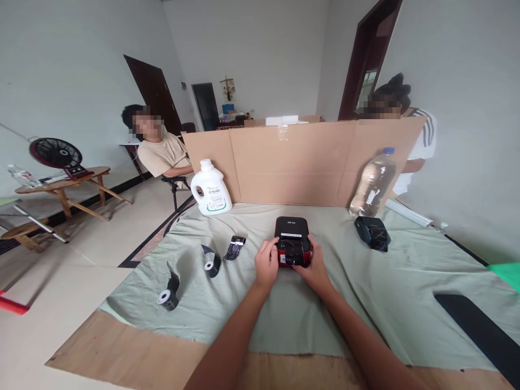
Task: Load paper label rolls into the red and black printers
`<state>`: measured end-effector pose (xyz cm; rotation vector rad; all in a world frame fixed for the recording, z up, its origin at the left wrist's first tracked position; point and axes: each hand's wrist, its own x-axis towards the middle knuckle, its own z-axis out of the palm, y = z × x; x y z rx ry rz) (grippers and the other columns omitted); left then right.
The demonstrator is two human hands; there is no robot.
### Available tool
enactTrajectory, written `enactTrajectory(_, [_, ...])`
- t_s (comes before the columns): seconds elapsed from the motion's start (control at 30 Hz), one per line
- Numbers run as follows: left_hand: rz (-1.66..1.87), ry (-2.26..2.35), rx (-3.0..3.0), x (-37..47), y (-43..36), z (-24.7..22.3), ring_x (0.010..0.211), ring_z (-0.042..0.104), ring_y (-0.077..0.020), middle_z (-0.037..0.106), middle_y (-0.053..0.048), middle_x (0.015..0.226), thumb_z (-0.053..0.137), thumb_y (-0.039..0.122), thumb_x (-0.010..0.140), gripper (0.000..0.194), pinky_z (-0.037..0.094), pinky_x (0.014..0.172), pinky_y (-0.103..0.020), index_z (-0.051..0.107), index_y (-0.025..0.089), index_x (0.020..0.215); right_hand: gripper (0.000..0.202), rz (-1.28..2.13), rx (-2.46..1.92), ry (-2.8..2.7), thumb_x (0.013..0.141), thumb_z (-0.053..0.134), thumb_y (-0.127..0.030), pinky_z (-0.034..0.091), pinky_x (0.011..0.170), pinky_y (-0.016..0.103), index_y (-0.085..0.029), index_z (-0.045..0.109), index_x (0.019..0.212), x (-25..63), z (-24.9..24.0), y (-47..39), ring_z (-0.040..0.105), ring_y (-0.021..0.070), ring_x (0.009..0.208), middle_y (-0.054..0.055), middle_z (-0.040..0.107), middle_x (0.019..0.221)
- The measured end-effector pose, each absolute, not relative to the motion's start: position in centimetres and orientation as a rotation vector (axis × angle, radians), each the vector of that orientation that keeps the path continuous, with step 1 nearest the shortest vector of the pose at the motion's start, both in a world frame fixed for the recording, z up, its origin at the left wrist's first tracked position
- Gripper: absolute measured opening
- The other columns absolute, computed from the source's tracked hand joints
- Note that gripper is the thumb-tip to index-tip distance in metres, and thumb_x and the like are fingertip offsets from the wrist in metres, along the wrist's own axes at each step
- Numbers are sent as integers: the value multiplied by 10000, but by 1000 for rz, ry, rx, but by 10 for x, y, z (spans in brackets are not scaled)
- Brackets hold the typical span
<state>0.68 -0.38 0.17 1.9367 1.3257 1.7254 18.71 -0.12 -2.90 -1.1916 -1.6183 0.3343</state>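
Observation:
A black and red box-shaped device [291, 230] lies on the green cloth [284, 319], with a white strip across its top and glossy black film at its near end. My left hand [267, 262] grips its left side. Around its near right corner are the fingers of my right hand [316, 265], the thumb near the front edge. To the left are two rolls of black film [168, 298] [212, 266] with white cores and loose ends, and a dark folded strip [235, 247]. Another black device [372, 233] sits at the right.
Behind the cloth stands a cardboard panel [288, 162], with a white jug [211, 189] and a large clear bottle [374, 181] before it. A long black object [479, 330] lies at the right. Two people sit beyond; a fan [57, 154] stands on a wooden table.

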Motion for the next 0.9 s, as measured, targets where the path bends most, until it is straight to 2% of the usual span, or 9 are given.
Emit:
enactTrajectory(0.1, [1790, 1283, 1907, 8, 4, 2, 890, 646, -178, 670, -52, 917, 402, 113, 948, 297, 508, 806, -299, 686, 191, 982, 935, 340, -1188, -1616, 686, 765, -372, 456, 1034, 551, -229, 292, 1481, 187, -28, 0, 511, 339, 1225, 150, 479, 1336])
enactTrajectory(0.2, [1847, 1264, 1870, 9, 10, 1, 819, 626, -164, 646, -35, 852, 433, 78, 896, 266, 488, 747, -271, 675, 188, 901, 936, 350, -1189, -1609, 685, 766, -361, 458, 1034, 535, -227, 296, 1484, 188, -28, 0, 504, 331, 1232, 147, 477, 1339])
enactTrajectory(0.5, [1843, 1182, 1804, 5, 11, 0, 816, 619, -163, 641, -32, 837, 450, 154, 937, 239, 489, 758, -272, 683, 190, 896, 969, 383, -1191, -1602, 709, 744, -390, 434, 1066, 522, -232, 253, 1530, 186, -25, -3, 452, 324, 1320, 161, 430, 1445])
enactTrajectory(0.6, [1849, 1127, 1803, 5, 10, -2, 924, 642, -179, 677, -61, 942, 426, 208, 977, 256, 509, 849, -309, 680, 193, 955, 979, 368, -1214, -1672, 730, 719, -425, 390, 1106, 548, -223, 235, 1557, 193, -18, -4, 391, 343, 1389, 173, 372, 1522])
enactTrajectory(0.67, [1863, 1091, 1814, 6, 8, -4, 1007, 643, -188, 685, -79, 1020, 410, 224, 990, 263, 506, 921, -339, 669, 191, 957, 916, 400, -1233, -1776, 774, 661, -418, 389, 1108, 550, -250, 242, 1571, 203, -8, -6, 345, 340, 1435, 146, 340, 1577])
enactTrajectory(0.8, [1882, 1081, 1820, 6, 8, -5, 1035, 650, -193, 694, -86, 1039, 413, 232, 990, 255, 514, 947, -363, 658, 189, 933, 699, 560, -1238, -1845, 864, 463, -293, 435, 1088, 479, -321, 340, 1552, 224, 14, -4, 394, 263, 1428, 39, 421, 1574])
enactTrajectory(0.9, [1877, 1088, 1825, 6, 9, -5, 1025, 659, -194, 701, -92, 1039, 421, 230, 987, 251, 523, 937, -364, 662, 185, 932, 565, 556, -1268, -1798, 895, 400, -260, 408, 1123, 434, -272, 538, 1443, 229, 31, 8, 514, 231, 1331, 45, 584, 1437])
